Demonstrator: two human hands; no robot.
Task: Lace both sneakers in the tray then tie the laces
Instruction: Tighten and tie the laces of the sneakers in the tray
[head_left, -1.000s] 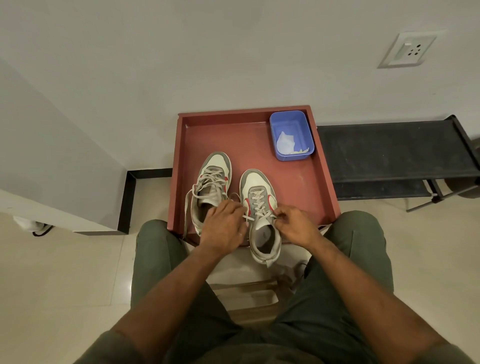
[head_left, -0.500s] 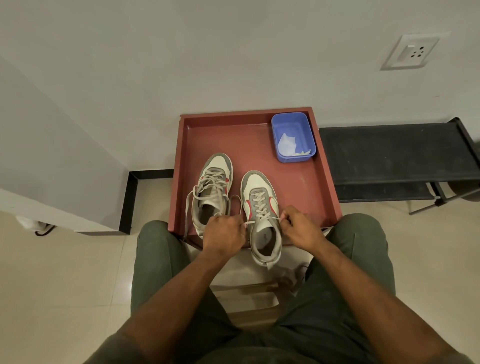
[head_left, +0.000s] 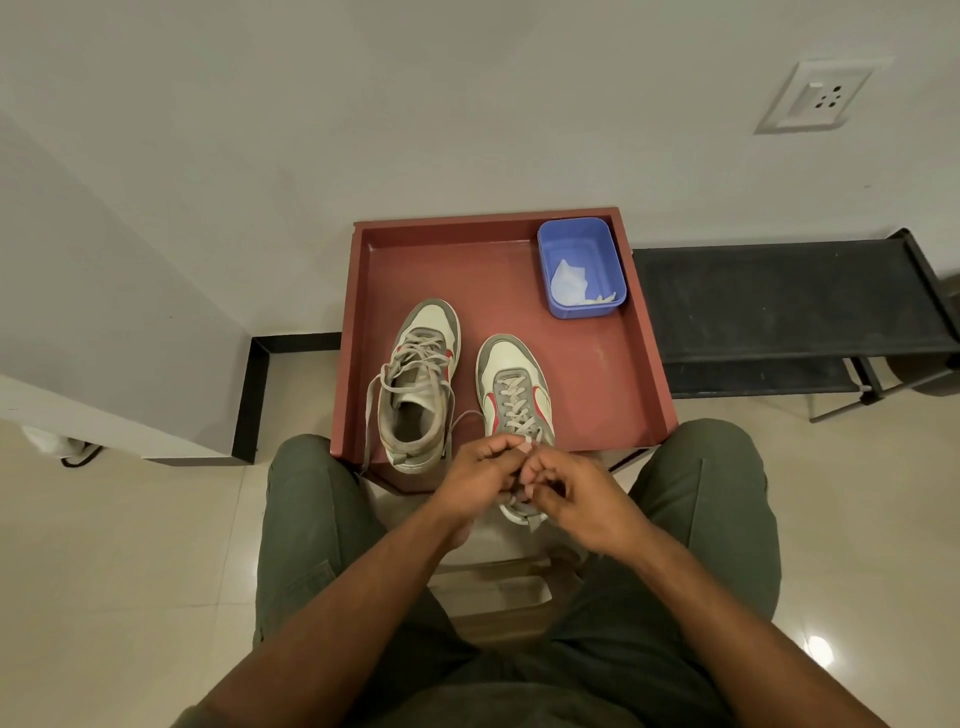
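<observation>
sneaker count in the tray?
2. One grey-and-white sneaker sits at the red tray's left; the other lies beside it, heel hidden under both hands.

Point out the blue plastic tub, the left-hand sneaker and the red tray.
Blue plastic tub (head_left: 616, 260): head view, on its right wall.
Left-hand grey-and-white sneaker (head_left: 434, 319): head view, on its white toe cap.
Red square tray (head_left: 587, 374): head view, on bare floor right of the sneakers.

Single head view, looking forward and steeply down; hands close at lower centre, tray (head_left: 644, 332) mid-frame, wall filling top.
</observation>
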